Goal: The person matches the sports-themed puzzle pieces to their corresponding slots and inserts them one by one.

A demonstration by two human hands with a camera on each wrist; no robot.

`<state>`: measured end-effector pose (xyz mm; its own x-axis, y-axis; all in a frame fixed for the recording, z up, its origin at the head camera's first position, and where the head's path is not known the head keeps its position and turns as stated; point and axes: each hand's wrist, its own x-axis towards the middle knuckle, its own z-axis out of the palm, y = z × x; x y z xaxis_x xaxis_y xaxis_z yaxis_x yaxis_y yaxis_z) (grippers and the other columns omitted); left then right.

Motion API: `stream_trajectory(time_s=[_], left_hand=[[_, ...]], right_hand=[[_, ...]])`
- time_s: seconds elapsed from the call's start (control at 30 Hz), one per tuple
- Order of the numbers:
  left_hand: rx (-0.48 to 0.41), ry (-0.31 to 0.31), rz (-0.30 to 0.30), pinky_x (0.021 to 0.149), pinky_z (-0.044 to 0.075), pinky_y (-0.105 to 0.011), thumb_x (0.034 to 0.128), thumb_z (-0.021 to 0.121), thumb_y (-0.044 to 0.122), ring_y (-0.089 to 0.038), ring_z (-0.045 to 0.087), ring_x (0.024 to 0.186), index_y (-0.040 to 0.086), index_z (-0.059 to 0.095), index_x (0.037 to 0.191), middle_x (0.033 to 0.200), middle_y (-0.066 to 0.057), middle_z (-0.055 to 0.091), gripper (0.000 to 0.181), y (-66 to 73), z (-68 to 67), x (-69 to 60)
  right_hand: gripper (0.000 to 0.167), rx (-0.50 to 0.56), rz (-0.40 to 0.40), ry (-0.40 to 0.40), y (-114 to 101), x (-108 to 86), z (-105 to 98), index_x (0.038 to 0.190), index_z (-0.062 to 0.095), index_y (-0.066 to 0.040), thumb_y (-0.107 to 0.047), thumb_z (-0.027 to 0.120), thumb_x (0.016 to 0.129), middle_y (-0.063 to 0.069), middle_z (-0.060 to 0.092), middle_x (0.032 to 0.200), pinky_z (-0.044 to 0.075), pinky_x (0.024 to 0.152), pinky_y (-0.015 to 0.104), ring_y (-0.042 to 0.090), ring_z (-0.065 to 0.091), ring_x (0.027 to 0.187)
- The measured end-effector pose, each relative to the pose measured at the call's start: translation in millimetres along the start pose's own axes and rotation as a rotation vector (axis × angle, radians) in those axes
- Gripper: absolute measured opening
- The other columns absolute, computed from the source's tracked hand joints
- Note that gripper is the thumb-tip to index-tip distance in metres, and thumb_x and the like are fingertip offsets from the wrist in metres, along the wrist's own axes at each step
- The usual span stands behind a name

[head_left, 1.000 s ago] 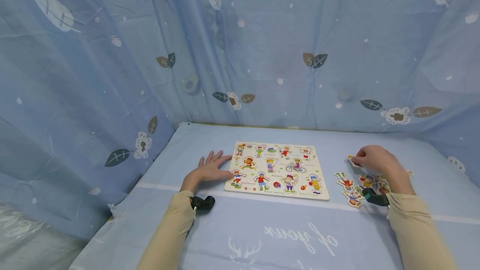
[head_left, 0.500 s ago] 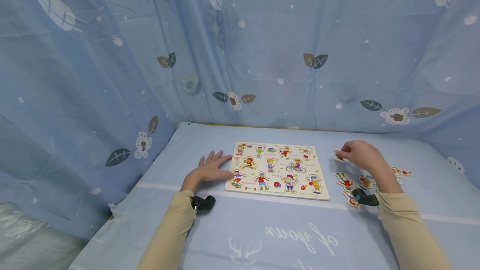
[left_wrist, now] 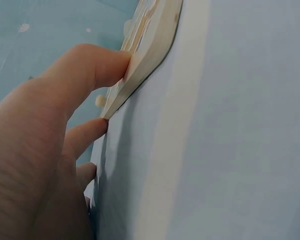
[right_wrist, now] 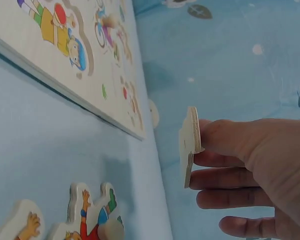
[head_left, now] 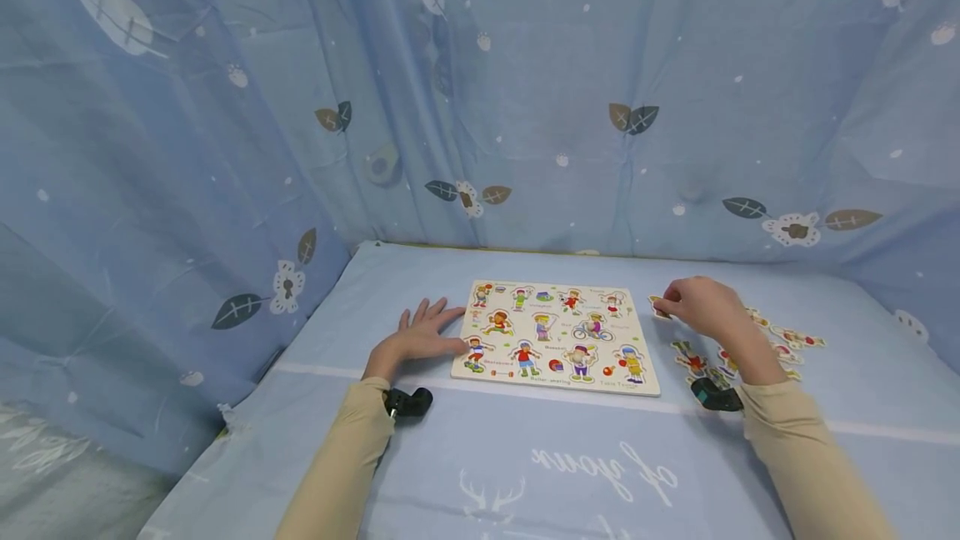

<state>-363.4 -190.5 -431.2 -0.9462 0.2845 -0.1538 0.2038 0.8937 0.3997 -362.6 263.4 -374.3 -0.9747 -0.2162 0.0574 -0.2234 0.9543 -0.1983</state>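
Note:
A wooden puzzle board (head_left: 555, 382) printed with children playing sports lies flat in the middle of the table. My left hand (head_left: 420, 338) rests at its left edge with the fingers spread; in the left wrist view the thumb (left_wrist: 107, 65) touches the top and the index fingertip meets the side. To the right of the board my right hand (head_left: 708, 307) pinches a flat wooden puzzle piece (right_wrist: 189, 147) between thumb and fingers, raised above the table. Its picture side is mostly turned away in the right wrist view. Several loose puzzle pieces (head_left: 798, 338) lie below and beyond the right hand.
A pale blue cloth (head_left: 600, 448) with white lettering and a deer print covers the table. Patterned blue curtains (head_left: 525, 107) hang behind and at the left side. A black wrist camera (head_left: 408, 402) sits on the left wrist, with another on the right.
My right hand has moved left toward the board with the puzzle piece, uncovering more of the loose pieces behind it. The left hand has stayed at the board's edge.

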Motion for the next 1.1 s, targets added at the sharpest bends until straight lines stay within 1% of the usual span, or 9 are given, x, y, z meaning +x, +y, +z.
stream_trajectory(time_s=[0.2, 0.43, 0.6, 0.77, 0.97, 1.03, 1.1], left_hand=[[0.006, -0.001, 0.004, 0.117, -0.004, -0.064, 0.0836, 0.061, 0.061, -0.040, -0.004, 0.152, 0.027, 0.034, 0.155, 0.166, -0.010, 0.011, 0.084, -0.4, -0.8, 1.3], [0.004, -0.004, -0.006, 0.117, -0.003, -0.064, 0.0854, 0.062, 0.057, -0.040, -0.004, 0.152, 0.025, 0.034, 0.156, 0.166, -0.012, 0.011, 0.082, 0.9, -2.0, -1.7], [-0.005, -0.006, -0.004, 0.117, -0.003, -0.064, 0.0850, 0.062, 0.058, -0.040, -0.004, 0.152, 0.025, 0.034, 0.155, 0.166, -0.012, 0.012, 0.082, 4.9, -2.8, -2.4], [0.000, -0.005, -0.003, 0.117, -0.003, -0.064, 0.0848, 0.062, 0.059, -0.040, -0.004, 0.152, 0.026, 0.034, 0.155, 0.166, -0.011, 0.012, 0.083, 4.0, -1.5, -2.3], [0.004, -0.009, -0.004, 0.117, -0.003, -0.065, 0.0855, 0.060, 0.059, -0.041, -0.004, 0.152, 0.026, 0.033, 0.156, 0.166, -0.011, 0.011, 0.083, 1.1, -1.2, -1.1], [0.004, -0.009, 0.001, 0.117, -0.003, -0.065, 0.0853, 0.060, 0.060, -0.041, -0.004, 0.151, 0.026, 0.033, 0.156, 0.166, -0.012, 0.011, 0.083, 0.7, -1.8, -0.3], [0.004, -0.005, 0.010, 0.117, -0.003, -0.065, 0.0853, 0.061, 0.060, -0.041, -0.004, 0.151, 0.026, 0.033, 0.156, 0.166, -0.012, 0.011, 0.083, 0.4, -1.8, 0.4]], right_hand=[[0.029, -0.016, -0.024, 0.020, -16, 2.2, 0, 0.097, 0.073, -0.002, -0.030, 0.066, 0.095, 0.001, 0.065, 0.075, 0.049, 0.061, 0.036, 0.018, 0.055, 0.068], [0.027, -0.015, -0.075, 0.063, -35, 6.6, 6, 0.095, 0.073, -0.005, -0.031, 0.067, 0.094, 0.002, 0.067, 0.079, 0.048, 0.060, 0.036, 0.018, 0.056, 0.069], [0.026, -0.010, -0.076, 0.062, -48, 8.8, 13, 0.093, 0.073, -0.006, -0.031, 0.068, 0.094, 0.004, 0.068, 0.084, 0.047, 0.061, 0.036, 0.020, 0.056, 0.071], [0.025, 0.011, -0.089, 0.051, -65, 15.2, 22, 0.093, 0.074, -0.007, -0.032, 0.068, 0.094, 0.004, 0.069, 0.087, 0.050, 0.066, 0.038, 0.019, 0.057, 0.074], [0.023, 0.049, -0.146, 0.056, -91, 28.1, 29, 0.091, 0.074, -0.010, -0.032, 0.068, 0.094, 0.002, 0.070, 0.086, 0.049, 0.063, 0.037, 0.016, 0.058, 0.069], [0.023, 0.061, -0.148, 0.047, -101, 31.7, 30, 0.092, 0.074, -0.011, -0.032, 0.067, 0.094, 0.001, 0.070, 0.086, 0.048, 0.063, 0.036, 0.014, 0.058, 0.064], [0.023, 0.069, -0.151, 0.040, -110, 35.2, 33, 0.093, 0.074, -0.012, -0.033, 0.067, 0.094, 0.001, 0.070, 0.086, 0.048, 0.064, 0.037, 0.013, 0.058, 0.064]])
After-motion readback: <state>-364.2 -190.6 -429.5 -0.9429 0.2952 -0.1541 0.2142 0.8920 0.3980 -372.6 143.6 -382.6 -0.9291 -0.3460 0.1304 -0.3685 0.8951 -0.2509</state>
